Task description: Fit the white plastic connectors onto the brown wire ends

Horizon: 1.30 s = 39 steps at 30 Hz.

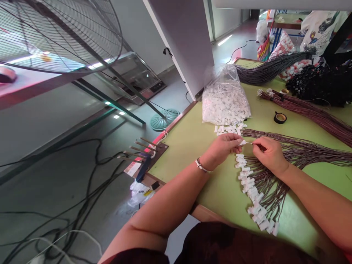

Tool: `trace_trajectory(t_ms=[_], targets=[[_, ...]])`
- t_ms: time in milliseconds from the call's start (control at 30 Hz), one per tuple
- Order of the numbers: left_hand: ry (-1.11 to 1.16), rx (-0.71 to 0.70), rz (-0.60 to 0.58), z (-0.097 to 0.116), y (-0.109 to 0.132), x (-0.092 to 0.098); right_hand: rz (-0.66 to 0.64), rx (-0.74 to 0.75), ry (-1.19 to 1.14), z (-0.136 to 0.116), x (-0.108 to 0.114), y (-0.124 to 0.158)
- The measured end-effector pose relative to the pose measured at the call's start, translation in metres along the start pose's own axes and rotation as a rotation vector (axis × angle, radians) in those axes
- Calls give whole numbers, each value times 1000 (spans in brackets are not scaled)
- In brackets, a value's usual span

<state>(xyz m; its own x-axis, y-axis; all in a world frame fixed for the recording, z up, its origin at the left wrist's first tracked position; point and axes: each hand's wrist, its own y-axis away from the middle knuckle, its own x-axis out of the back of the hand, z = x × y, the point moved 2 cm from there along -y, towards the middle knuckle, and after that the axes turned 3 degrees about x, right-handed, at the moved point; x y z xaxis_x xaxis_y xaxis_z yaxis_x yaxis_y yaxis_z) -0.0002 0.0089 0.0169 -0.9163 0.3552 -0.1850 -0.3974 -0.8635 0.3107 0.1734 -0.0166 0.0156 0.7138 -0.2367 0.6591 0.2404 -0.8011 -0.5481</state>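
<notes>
Between the fingertips of my left hand [227, 146] is a small white connector housing [242, 142]. My right hand [268, 152] pinches a thin wire [249, 143], its tip pointing at the housing; I cannot tell whether the tip is inside. Below my hands, a curved row of white connectors [249, 185] lies on the green table, each row piece joined to dark brown wires [271, 190]. More brown wires [264, 134] stretch rightward behind my right hand. Loose white housings [228, 129] lie just beyond my left hand.
Behind stands a clear bag of white housings [227, 97]. A black tape roll [279, 117], reddish-brown wire bundles [308, 110] and black wires [269, 69] lie at the back right. A pronged holder [148, 154] sits at the table's left edge; a fan [60, 36] stands farther left.
</notes>
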Motion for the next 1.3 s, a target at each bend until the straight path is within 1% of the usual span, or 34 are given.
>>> trace_trajectory(t_ms=[100,233,300,400,567,667,733,833,900,967,1033,1200,1233,1300], targets=[[55,29,-16,-3,-1,0,-26,16,36,0,-1,1],[25,-7,-10,-4,-3,3,-16,0,34,-1,0,1],[25,-2,5,-5,-4,3,-6,-4,31,-3,1,1],[-10,13,0,-7,-5,3,-30,6,38,-5,1,1],[-83,-19,-12,-9,-5,4,-55,-20,106,-2,0,3],[-122,-52,-21,-8,-5,4,-62,-39,164,0,-1,4],[-175,-73,11,-8,-5,3,-81,-33,184,0,-1,4],[-296,-123,67,-9,-3,1,-127,25,158,-1,-3,4],[-372,-183,52,-11,-2,-2,-161,71,116,-1,-4,4],[-421,-235,33,-13,-2,-5,-185,86,90,0,-5,5],[-413,-251,49,-16,-2,-8,-191,54,72,2,-6,5],[-316,-196,79,-21,-4,-9,-139,-142,-79,7,-5,6],[-317,-187,75,-21,-4,-9,-131,-163,-96,8,-5,6],[-326,-179,62,-21,-5,-8,-133,-157,-99,8,-5,6]])
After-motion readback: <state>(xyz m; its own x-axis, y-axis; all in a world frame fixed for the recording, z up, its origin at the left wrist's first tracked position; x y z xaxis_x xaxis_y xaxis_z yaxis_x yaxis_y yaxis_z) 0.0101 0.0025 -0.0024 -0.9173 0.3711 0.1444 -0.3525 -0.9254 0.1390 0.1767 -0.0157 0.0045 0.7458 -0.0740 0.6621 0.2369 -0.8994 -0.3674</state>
